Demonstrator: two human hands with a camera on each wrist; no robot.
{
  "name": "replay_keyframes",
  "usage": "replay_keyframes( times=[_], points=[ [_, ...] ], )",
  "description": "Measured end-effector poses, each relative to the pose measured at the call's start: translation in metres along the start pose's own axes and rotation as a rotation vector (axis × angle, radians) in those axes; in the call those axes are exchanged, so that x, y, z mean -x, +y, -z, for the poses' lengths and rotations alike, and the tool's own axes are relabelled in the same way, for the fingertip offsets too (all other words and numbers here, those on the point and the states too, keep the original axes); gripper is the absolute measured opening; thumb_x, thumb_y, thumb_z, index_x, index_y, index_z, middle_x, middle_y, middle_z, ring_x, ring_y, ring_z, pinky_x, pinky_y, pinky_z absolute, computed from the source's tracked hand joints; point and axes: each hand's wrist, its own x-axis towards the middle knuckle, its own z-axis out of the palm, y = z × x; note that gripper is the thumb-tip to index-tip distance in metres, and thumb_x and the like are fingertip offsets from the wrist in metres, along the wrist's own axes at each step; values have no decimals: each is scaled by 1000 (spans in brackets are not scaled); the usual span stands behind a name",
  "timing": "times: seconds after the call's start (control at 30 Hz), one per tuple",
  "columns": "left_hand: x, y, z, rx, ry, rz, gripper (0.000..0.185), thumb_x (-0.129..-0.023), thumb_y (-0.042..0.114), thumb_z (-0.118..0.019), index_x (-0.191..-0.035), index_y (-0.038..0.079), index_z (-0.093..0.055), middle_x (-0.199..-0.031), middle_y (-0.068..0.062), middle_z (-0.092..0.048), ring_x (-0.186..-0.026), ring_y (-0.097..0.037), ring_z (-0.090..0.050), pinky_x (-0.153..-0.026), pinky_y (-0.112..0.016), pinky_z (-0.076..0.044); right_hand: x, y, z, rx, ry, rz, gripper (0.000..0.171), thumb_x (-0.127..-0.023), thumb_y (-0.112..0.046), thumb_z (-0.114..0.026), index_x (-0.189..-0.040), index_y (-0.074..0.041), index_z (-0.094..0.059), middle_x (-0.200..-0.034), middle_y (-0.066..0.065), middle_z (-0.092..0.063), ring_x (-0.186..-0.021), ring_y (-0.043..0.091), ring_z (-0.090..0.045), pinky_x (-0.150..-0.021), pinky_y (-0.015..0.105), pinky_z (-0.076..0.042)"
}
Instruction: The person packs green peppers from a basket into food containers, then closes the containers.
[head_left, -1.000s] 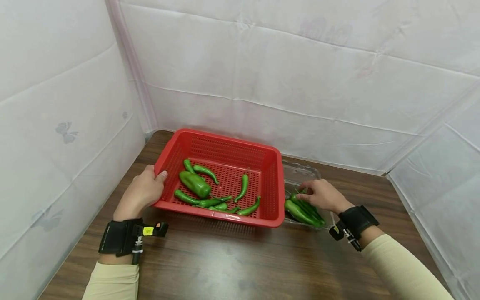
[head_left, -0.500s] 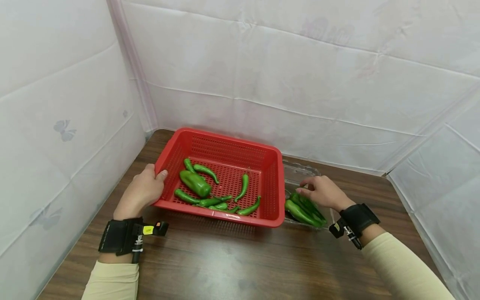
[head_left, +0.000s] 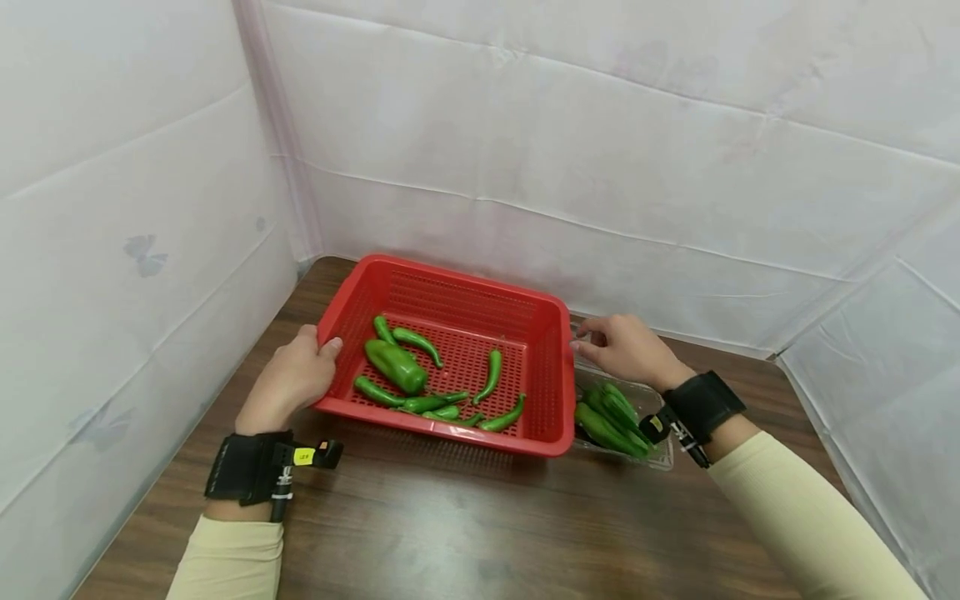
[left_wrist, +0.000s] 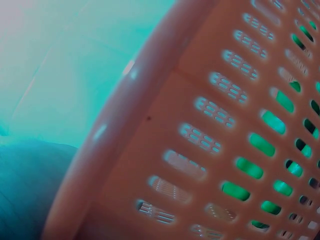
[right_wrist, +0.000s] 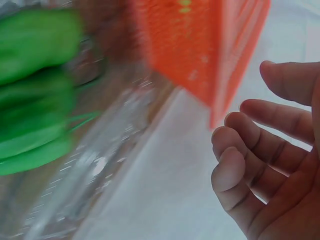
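A red mesh basket (head_left: 553,379) sits on the wooden table with several green chili peppers (head_left: 489,375) and one larger green pepper (head_left: 393,367) inside. My left hand (head_left: 294,377) grips the basket's left rim, thumb over the edge. The left wrist view shows only the basket wall (left_wrist: 200,140) up close. A clear plastic container (head_left: 660,454) with green peppers (head_left: 609,415) stands right of the basket. My right hand (head_left: 621,346) hovers behind it by the basket's far right corner. Its fingers (right_wrist: 250,145) are relaxed and hold nothing, with the basket (right_wrist: 200,50) and peppers (right_wrist: 35,90) blurred beyond.
White sheeted walls (head_left: 600,167) close in the table at the back, left and right. Bare brown table top (head_left: 465,525) lies in front of the basket, between my sleeves.
My right hand has lifted off the peppers in the clear container and moved back and left toward the basket's far right corner. The left hand still holds the rim.
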Motion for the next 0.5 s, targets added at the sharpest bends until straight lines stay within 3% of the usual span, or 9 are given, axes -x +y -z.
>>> replay_keyframes(
  times=[0.13, 0.23, 0.33, 0.5],
  points=[
    [0, 1, 1, 2, 4, -3, 56, -112, 35, -36, -145, -10, -34, -108, -25, -64, -85, -28, -65, -65, -33, -48, -23, -26, 5, 30, -21, 15, 22, -100, -26, -71, -114, -9, -77, -71, 0, -64, -60, 14, -51, -61, 31, -41],
    [1, 2, 2, 11, 0, 4, 57, -113, 36, -35, -147, -11, -32, -109, -26, -64, -85, -28, -65, -65, -33, -48, -41, -43, 2, 60, -74, 25, 29, -100, -26, -71, -120, -6, -74, -83, 4, -72, -64, 14, -56, -66, 33, -47],
    [2, 3, 1, 18, -5, 14, 57, -113, 36, -35, -147, -10, -32, -110, -25, -64, -85, -27, -65, -65, -33, -48, -56, -56, -4, 106, -149, 57, 32, -99, -24, -71, -125, -4, -72, -97, 8, -76, -71, 15, -63, -74, 37, -54],
    [2, 4, 0, 12, 10, 14, 54, -113, 34, -36, -146, -9, -34, -109, -24, -64, -86, -27, -65, -65, -32, -48, -75, -73, -16, 203, -314, 103, 32, -100, -20, -68, -128, -4, -71, -120, 14, -76, -97, 24, -73, -91, 44, -58]
  ],
)
